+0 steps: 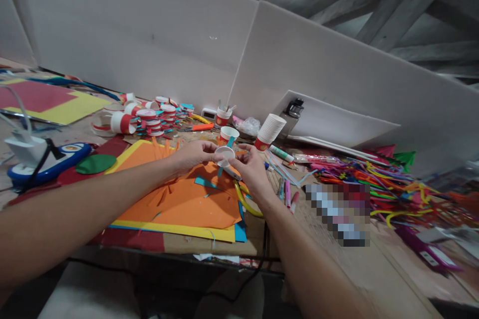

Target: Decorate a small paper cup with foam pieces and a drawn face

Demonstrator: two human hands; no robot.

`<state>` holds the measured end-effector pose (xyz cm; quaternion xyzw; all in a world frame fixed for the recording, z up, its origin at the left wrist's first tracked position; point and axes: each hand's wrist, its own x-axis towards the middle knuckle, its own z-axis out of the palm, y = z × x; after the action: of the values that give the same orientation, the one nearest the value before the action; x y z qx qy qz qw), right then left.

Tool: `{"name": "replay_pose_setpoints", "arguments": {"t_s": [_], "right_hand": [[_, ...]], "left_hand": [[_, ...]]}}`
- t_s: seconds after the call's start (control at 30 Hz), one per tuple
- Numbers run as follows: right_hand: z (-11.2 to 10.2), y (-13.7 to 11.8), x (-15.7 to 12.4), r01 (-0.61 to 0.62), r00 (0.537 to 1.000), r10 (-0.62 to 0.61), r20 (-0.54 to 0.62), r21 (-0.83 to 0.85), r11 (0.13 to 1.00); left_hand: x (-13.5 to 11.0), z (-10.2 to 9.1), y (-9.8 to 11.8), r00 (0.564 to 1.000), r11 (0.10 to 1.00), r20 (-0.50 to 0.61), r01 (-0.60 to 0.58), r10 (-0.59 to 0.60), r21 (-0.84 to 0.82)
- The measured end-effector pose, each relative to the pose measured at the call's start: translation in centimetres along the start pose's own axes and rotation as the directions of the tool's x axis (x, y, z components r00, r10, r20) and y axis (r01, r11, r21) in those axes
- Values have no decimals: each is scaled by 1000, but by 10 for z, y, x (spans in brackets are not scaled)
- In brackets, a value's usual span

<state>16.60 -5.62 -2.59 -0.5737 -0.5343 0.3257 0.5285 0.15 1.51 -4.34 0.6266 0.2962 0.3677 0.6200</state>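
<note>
Between my two hands is a small white paper cup (225,157), seen end-on, with teal paper strips sticking out above and below it. My left hand (196,155) pinches its left edge. Its right edge is gripped between the thumb and fingers of my right hand (250,165). Just behind it stands another white paper cup (229,133). Beneath my hands lie orange paper sheets (187,204) over yellow and blue ones, with a loose teal strip (205,183) and orange scraps on top.
Several red-and-white cup pieces (149,122) cluster at the back left, beside orange-handled scissors (202,127). A cup stack (270,130) leans at centre right. Markers (287,194) and colourful pipe cleaners (359,174) lie to the right. A blue power strip (48,164) sits left.
</note>
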Motion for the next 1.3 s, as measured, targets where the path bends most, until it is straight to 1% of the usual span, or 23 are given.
{"name": "replay_pose_setpoints", "arguments": {"t_s": [0.07, 0.13, 0.2, 0.3, 0.4, 0.5, 0.67, 0.77, 0.83, 0.97, 1.0, 1.1, 1.2, 1.3], "right_hand": [[-2, -1, 0, 56, 998, -56, 13, -12, 998], [-7, -3, 1, 123, 992, -123, -1, -23, 992], [-14, -3, 2, 171, 984, -174, -35, -78, 982], [-26, -2, 3, 195, 972, -220, -80, -237, 952], [-34, 0, 4, 223, 958, -271, -95, -347, 911], [-35, 1, 2, 256, 952, -300, -63, -372, 892], [-32, 1, 0, 265, 960, -280, 21, -394, 880], [-33, 0, 1, 260, 960, -279, 11, -402, 878], [-33, -1, 0, 263, 961, -274, 30, -396, 880], [-23, -1, -7, 269, 958, -204, 199, -388, 882], [-19, -1, -9, 265, 957, -188, 223, -400, 877], [-7, 6, -11, 301, 942, -176, 285, -491, 818], [-1, 15, -7, 375, 922, -223, 317, -585, 720], [3, 19, -4, 397, 916, -223, 334, -669, 628]], "left_hand": [[0, -2, 2, 999, 999, -26, -22, 23, 34], [0, -5, 5, 996, 999, -78, -37, 39, 26], [1, -9, 7, 989, 999, -140, -46, 43, -22], [5, -13, 9, 978, 989, -207, -32, 2, -144], [7, -16, 9, 972, 974, -230, -10, -43, -225], [9, -18, 7, 969, 967, -243, -19, -44, -253], [13, -25, 0, 965, 962, -263, -67, -5, -264], [15, -28, -2, 959, 960, -285, -83, 4, -266], [15, -27, -2, 957, 957, -289, -87, 4, -275], [14, -24, 2, 954, 950, -299, -82, -12, -300], [13, -24, 2, 952, 948, -304, -85, -12, -306], [14, -24, 2, 949, 945, -316, -102, -2, -312], [15, -26, 0, 948, 944, -319, -112, 7, -311], [16, -26, -2, 948, 942, -320, -107, 0, -319]]}}
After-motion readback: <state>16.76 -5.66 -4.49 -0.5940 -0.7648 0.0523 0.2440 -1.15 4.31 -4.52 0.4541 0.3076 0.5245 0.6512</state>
